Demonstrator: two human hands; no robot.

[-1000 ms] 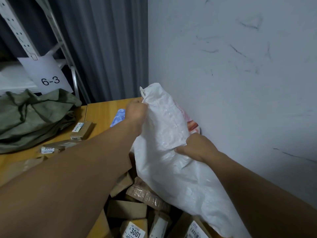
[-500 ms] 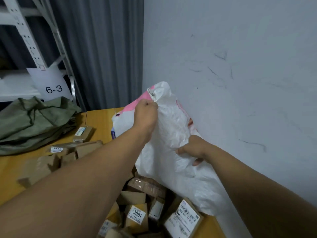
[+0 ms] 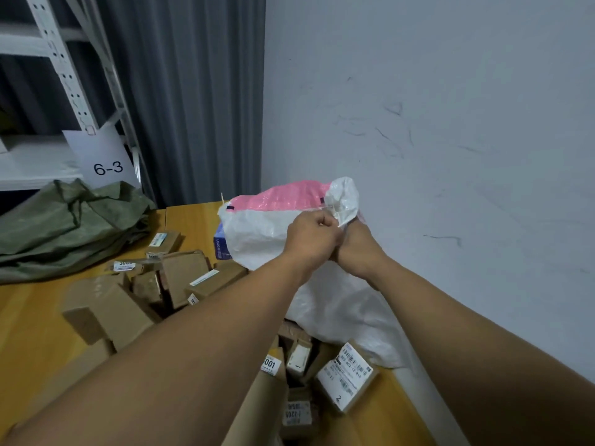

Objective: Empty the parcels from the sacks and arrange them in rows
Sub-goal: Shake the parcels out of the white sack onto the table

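Nearest to the camera, brown cardboard parcels point(image 3: 109, 312) lie in a loose heap on the wooden desk point(image 3: 190, 220), under and between the two forearms. One labelled parcel point(image 3: 349, 376) lies tilted near the right edge of the desk, with its white barcode label facing up. A little farther, the white sack point(image 3: 257, 233) stands on the desk against the wall point(image 3: 450, 123). Its lower part lies over some parcels and its upper part shows a pink band. Both hands meet at its top right corner. The left hand point(image 3: 314, 238) has its grip closed, with fingers curled and pinching the fabric. The right hand point(image 3: 355, 249) touches the left one, its grip wrapped around the bunched corner (its fingertips are hidden). A blue box point(image 3: 220, 243) shows just behind the left side of the sack. Farther left, folded green sacks point(image 3: 64, 226) lie on the desk. Behind them stands a white shelf rack point(image 3: 61, 59) with a paper sign point(image 3: 103, 156) reading 6-3, and a grey curtain point(image 3: 193, 91) hangs beside the wall
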